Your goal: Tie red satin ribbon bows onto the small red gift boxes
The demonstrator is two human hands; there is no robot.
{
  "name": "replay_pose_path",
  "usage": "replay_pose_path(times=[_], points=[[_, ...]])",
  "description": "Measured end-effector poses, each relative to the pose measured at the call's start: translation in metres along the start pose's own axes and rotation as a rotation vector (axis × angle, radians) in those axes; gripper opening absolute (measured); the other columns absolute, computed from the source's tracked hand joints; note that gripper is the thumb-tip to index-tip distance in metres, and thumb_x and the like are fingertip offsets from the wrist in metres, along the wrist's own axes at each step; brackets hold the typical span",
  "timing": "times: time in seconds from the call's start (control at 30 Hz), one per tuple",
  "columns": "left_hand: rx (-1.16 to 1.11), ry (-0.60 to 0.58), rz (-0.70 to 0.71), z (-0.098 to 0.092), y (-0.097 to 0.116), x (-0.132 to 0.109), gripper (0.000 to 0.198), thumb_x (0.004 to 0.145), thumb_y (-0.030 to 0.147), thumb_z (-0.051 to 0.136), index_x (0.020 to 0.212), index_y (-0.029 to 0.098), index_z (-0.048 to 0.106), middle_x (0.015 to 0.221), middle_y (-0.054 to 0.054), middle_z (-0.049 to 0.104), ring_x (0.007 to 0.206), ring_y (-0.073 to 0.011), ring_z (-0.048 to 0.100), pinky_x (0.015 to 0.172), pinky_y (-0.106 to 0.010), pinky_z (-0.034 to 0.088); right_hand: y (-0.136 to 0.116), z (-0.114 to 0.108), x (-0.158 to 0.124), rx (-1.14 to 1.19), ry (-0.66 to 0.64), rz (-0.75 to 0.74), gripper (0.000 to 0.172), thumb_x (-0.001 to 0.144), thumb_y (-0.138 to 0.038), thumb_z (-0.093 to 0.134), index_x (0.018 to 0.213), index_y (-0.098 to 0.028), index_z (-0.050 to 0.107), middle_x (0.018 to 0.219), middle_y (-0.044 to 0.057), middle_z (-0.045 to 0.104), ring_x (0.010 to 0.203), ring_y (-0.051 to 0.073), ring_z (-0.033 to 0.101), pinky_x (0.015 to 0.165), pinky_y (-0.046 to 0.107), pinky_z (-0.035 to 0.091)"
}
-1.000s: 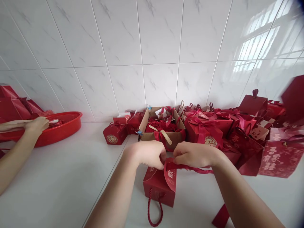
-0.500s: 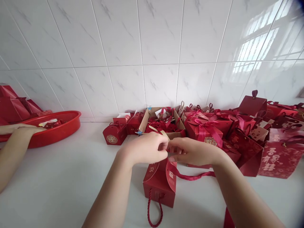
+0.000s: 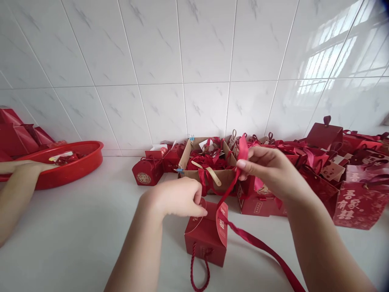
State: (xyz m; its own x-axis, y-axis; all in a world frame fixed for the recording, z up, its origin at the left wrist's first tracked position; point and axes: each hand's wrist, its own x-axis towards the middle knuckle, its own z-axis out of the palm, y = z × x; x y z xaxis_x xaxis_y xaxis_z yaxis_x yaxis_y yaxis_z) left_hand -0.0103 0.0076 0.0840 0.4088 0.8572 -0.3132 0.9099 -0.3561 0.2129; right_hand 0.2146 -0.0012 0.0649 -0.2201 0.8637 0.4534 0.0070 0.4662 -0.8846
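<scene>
A small red gift box (image 3: 206, 239) with a twisted rope handle (image 3: 192, 269) stands on the white counter in front of me. A red ribbon (image 3: 258, 242) passes through its top flaps, and one length trails to the lower right. My right hand (image 3: 258, 166) pinches the ribbon's other end, raised above and right of the box. At the box's left top flap is my left hand (image 3: 182, 198), fingers curled and thumb close to the flap; what lies inside them, if anything, is hidden.
Behind the box, a cardboard box (image 3: 226, 178) holds red ribbons, with a wooden stick (image 3: 213, 176) at its front. Finished red boxes and bags (image 3: 358, 198) crowd the right. Left are a small red box (image 3: 148, 171), a red basin (image 3: 75, 172) and another person's arm (image 3: 21, 190).
My right hand has moved up and to the right, drawing the ribbon end out from the box top. My left hand has shifted slightly left. The hands are now apart.
</scene>
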Motion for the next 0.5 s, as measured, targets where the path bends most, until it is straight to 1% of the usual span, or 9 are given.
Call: replay_pose_path(times=[0.03, 0.1, 0.17, 0.23, 0.3, 0.37, 0.43, 0.5], points=[[0.023, -0.057, -0.008, 0.001, 0.0, 0.005, 0.035, 0.063, 0.054, 0.061, 0.072, 0.022, 0.052, 0.078, -0.001, 0.063, 0.059, -0.016, 0.052, 0.043, -0.026, 0.032, -0.001, -0.002, -0.001, 0.041, 0.091, -0.045, 0.018, 0.074, -0.03, 0.076, 0.071, -0.017, 0.064, 0.062, -0.002, 0.064, 0.057, 0.01, 0.061, 0.057, 0.02, 0.051], [0.041, -0.118, -0.025, 0.002, 0.002, 0.015, 0.042, 0.055, 0.058, 0.066, 0.071, 0.022, 0.049, 0.076, -0.001, 0.062, 0.058, -0.0158, 0.05, 0.042, -0.026, 0.03, -0.002, -0.007, -0.003, 0.141, 0.273, -0.142, 0.016, 0.072, -0.027, 0.077, 0.071, -0.018, 0.063, 0.062, -0.003, 0.065, 0.057, 0.009, 0.062, 0.056, 0.02, 0.051], [0.062, -0.134, -0.041, 0.004, 0.003, 0.022, 0.045, 0.051, 0.057, 0.068, 0.069, 0.022, 0.046, 0.073, 0.0, 0.06, 0.056, -0.0149, 0.048, 0.041, -0.026, 0.029, -0.005, -0.01, -0.006, 0.208, 0.413, -0.223, 0.014, 0.072, -0.024, 0.077, 0.072, -0.019, 0.064, 0.065, -0.003, 0.067, 0.059, 0.009, 0.064, 0.058, 0.02, 0.053], [0.079, -0.126, -0.026, 0.006, 0.003, 0.026, 0.038, 0.053, 0.049, 0.067, 0.069, 0.023, 0.044, 0.073, 0.001, 0.059, 0.054, -0.0142, 0.046, 0.04, -0.026, 0.028, -0.008, -0.014, -0.008, 0.222, 0.514, -0.285, 0.011, 0.072, -0.021, 0.077, 0.072, -0.018, 0.066, 0.069, -0.002, 0.067, 0.061, 0.009, 0.064, 0.064, 0.022, 0.055], [0.078, -0.106, 0.004, 0.007, 0.002, 0.028, 0.026, 0.057, 0.038, 0.062, 0.07, 0.023, 0.045, 0.076, 0.002, 0.06, 0.055, -0.014, 0.046, 0.04, -0.025, 0.029, -0.011, -0.018, -0.01, 0.22, 0.599, -0.358, 0.009, 0.073, -0.019, 0.076, 0.075, -0.017, 0.068, 0.071, -0.001, 0.066, 0.065, 0.009, 0.064, 0.07, 0.025, 0.055], [0.048, -0.061, 0.035, 0.007, 0.0, 0.027, 0.017, 0.059, 0.031, 0.057, 0.072, 0.024, 0.047, 0.083, 0.002, 0.062, 0.059, -0.0147, 0.05, 0.042, -0.025, 0.033, -0.013, -0.021, -0.011, 0.232, 0.662, -0.432, 0.006, 0.074, -0.02, 0.075, 0.076, -0.019, 0.07, 0.074, 0.0, 0.065, 0.073, 0.012, 0.064, 0.075, 0.028, 0.055], [0.015, -0.002, 0.055, 0.006, -0.003, 0.026, 0.014, 0.062, 0.029, 0.055, 0.075, 0.024, 0.05, 0.089, 0.002, 0.064, 0.064, -0.0161, 0.055, 0.045, -0.025, 0.036, -0.015, -0.024, -0.011, 0.252, 0.685, -0.468, 0.005, 0.077, -0.022, 0.073, 0.072, -0.021, 0.07, 0.079, 0.001, 0.064, 0.08, 0.015, 0.064, 0.075, 0.031, 0.054], [-0.021, 0.007, 0.04, 0.005, -0.006, 0.026, 0.012, 0.067, 0.032, 0.053, 0.076, 0.025, 0.054, 0.088, 0.001, 0.066, 0.067, -0.0174, 0.058, 0.047, -0.026, 0.038, -0.016, -0.024, -0.011, 0.296, 0.672, -0.455, 0.012, 0.081, -0.024, 0.069, 0.069, -0.022, 0.069, 0.08, 0.002, 0.063, 0.076, 0.015, 0.062, 0.07, 0.03, 0.053]])
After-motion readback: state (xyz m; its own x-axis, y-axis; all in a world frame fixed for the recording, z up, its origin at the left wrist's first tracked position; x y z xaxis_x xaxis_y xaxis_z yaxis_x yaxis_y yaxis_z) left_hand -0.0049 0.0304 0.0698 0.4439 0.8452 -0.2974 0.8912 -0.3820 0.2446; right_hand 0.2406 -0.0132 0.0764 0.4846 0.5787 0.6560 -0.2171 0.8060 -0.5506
